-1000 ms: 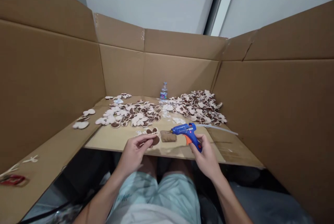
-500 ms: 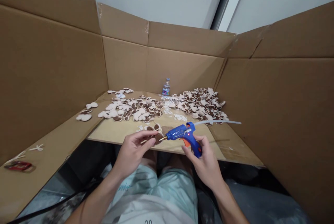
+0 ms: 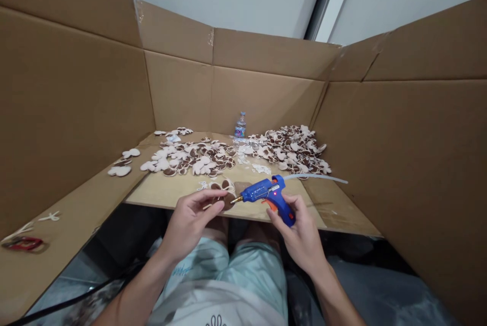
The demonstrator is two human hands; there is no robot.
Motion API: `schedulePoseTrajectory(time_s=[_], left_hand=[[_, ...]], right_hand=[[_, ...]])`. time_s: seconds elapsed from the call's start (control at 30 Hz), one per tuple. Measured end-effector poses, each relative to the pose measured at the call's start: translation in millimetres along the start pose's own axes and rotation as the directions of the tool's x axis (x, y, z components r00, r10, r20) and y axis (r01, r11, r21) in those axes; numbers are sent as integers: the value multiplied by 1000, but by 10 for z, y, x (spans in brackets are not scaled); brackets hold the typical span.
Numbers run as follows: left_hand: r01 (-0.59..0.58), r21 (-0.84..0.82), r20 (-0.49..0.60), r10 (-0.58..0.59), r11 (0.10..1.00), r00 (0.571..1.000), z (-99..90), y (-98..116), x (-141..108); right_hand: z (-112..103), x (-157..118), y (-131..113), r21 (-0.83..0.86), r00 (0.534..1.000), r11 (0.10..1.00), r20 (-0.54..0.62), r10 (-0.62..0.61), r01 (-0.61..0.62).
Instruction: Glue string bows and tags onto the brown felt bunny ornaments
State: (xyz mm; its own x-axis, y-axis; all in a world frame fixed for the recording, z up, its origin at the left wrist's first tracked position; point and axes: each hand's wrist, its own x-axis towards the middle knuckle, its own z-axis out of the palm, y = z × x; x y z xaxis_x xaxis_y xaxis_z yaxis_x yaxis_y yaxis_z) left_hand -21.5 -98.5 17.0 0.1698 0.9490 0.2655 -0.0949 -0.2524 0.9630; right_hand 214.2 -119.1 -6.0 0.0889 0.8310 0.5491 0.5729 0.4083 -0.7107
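In my right hand (image 3: 300, 232) is a blue hot glue gun (image 3: 266, 191) with an orange trigger and a lit red light. A long translucent glue stick (image 3: 319, 176) sticks out of its back. The gun's metal nozzle points left, at or very close to a brown fabric piece (image 3: 228, 201) with rounded lobes and a pale edge. Thumb and fingers of my left hand (image 3: 194, 217) pinch that piece just over the board's front edge; part of it is hidden behind the fingers. Whether the nozzle touches the fabric I cannot tell.
Piles of brown and cream fabric pieces (image 3: 190, 156) lie left and right (image 3: 292, 148) on the board (image 3: 152, 191). A water bottle (image 3: 240, 125) stands at the back. Red-handled snippers (image 3: 25, 243) and a cream bow (image 3: 49, 216) lie at left. Cardboard walls (image 3: 266, 93) surround the board.
The view has shifted slightly. My right hand has brought the glue gun's nozzle a little further left over the brown piece. Both hands keep their holds.
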Motion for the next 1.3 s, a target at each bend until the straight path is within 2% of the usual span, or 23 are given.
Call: schedulePoseTrajectory(time_s=[1.03, 1.17, 1.3], left_hand=[[-27, 58, -58, 30, 998, 998, 2, 19, 2], [-32, 113, -86, 42, 993, 995, -15, 35, 8], [-36, 133, -93, 49, 990, 994, -59, 15, 48]], right_hand=[[-35, -5, -14, -101, 991, 993, -111, -68, 57], [-101, 44, 15, -133, 987, 991, -161, 2, -24], [-103, 170, 274, -203, 982, 968, -143, 124, -151]])
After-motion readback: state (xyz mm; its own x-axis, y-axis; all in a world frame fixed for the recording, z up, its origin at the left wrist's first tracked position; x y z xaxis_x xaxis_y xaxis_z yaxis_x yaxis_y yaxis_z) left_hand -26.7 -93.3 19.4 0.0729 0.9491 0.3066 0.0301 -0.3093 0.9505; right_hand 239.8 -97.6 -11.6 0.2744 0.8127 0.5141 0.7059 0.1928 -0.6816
